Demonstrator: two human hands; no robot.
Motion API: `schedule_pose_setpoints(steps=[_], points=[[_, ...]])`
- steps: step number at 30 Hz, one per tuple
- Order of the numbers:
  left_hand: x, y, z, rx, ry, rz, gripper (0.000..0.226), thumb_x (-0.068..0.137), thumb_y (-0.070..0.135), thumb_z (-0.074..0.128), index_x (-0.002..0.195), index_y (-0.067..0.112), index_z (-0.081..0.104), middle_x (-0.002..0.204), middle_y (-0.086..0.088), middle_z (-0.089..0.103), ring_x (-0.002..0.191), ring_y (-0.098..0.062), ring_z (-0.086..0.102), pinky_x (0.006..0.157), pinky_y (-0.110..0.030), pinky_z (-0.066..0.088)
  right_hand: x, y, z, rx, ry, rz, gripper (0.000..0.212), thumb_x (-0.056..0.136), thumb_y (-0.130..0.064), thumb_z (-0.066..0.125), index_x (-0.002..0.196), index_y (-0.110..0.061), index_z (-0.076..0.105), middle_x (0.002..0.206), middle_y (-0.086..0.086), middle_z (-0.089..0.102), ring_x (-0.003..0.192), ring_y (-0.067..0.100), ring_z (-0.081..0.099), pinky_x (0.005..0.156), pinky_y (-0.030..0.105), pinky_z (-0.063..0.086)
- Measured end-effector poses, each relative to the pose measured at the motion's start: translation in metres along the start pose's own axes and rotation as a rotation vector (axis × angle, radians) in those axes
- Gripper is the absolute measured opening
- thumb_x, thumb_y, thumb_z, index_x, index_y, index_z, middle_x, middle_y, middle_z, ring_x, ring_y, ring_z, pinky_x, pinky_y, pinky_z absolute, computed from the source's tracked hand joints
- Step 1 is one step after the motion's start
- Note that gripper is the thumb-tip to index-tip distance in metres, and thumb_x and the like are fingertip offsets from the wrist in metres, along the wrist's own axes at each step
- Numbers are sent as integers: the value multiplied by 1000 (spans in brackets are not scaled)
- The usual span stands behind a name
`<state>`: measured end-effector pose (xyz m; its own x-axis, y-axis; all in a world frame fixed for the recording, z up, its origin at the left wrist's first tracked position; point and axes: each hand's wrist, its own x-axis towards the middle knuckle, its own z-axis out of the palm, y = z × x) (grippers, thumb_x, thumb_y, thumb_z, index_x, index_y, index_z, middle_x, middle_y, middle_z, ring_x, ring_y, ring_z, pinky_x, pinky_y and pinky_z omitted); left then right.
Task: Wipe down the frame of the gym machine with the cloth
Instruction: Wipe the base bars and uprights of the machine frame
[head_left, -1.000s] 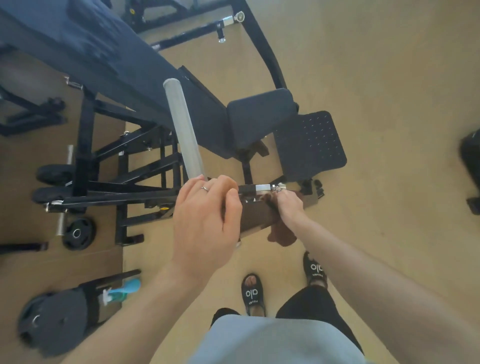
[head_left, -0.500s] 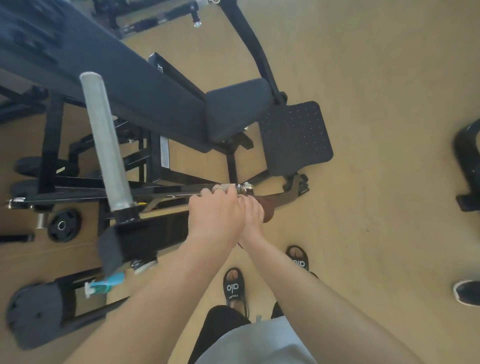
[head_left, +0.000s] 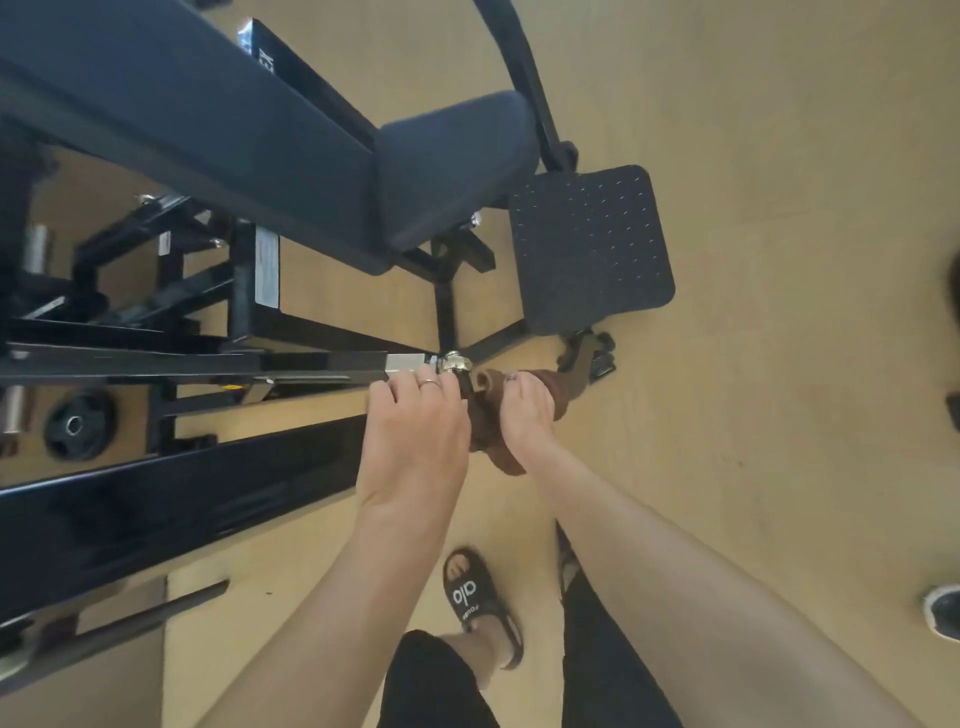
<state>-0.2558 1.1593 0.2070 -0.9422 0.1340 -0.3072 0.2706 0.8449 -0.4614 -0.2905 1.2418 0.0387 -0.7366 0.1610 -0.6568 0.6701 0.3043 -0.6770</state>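
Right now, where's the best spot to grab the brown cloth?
Probably the loose end of the brown cloth hanging below the right hand, reached from the person's side. The rest is bunched under that hand against the frame bar, beside the left hand.

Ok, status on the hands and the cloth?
Left hand gripping the frame end. Right hand pressing the brown cloth there. Nothing in the way.
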Motion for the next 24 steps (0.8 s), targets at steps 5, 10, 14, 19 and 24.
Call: schedule_pose_setpoints(steps=[5, 10, 14, 19, 24], points=[[5, 2, 8, 94, -13, 12, 19, 107, 21, 31, 100, 10, 45, 93, -12, 58, 81, -29, 56, 73, -38, 48, -4, -9, 10, -102, -15, -37, 40, 110, -18, 28, 134, -7, 59, 144, 10, 54, 141, 27, 40, 121, 42, 23], [5, 2, 10, 113, -34, 24, 15, 106, 21, 40, 102, 6, 43, 97, -14, 60, 86, -28, 60, 75, -38, 51, -23, -5, 23, -56, 18, -187, 40, 110, -21, 27, 127, -11, 61, 141, 4, 56, 138, 22, 41, 120, 36, 22], [7, 20, 20, 34, 37, -18, 23, 104, 28, 48, 115, 7, 49, 114, -15, 60, 106, -31, 58, 89, -41, 47, 25, 14, 27, -401, 18, -250, 31, 109, -26, 41, 129, -15, 60, 137, 3, 58, 134, 22, 46, 118, 40, 29], [33, 72, 31, -28, 118, -14, 23, 104, 24, 46, 122, 10, 51, 120, -12, 56, 116, -31, 51, 105, -46, 37, 95, 70, 45, -579, 166, -354, 19, 98, -42, 57, 113, -32, 63, 114, -9, 64, 113, 17, 58, 103, 44, 47], [78, 118, 76, 104, 78, -74, 32, 99, 36, 60, 111, 7, 59, 105, -14, 62, 103, -33, 58, 98, -46, 42, 149, 106, 25, -428, 211, -295, 15, 107, -22, 49, 95, -26, 57, 96, -12, 49, 99, 14, 54, 104, 48, 48]])
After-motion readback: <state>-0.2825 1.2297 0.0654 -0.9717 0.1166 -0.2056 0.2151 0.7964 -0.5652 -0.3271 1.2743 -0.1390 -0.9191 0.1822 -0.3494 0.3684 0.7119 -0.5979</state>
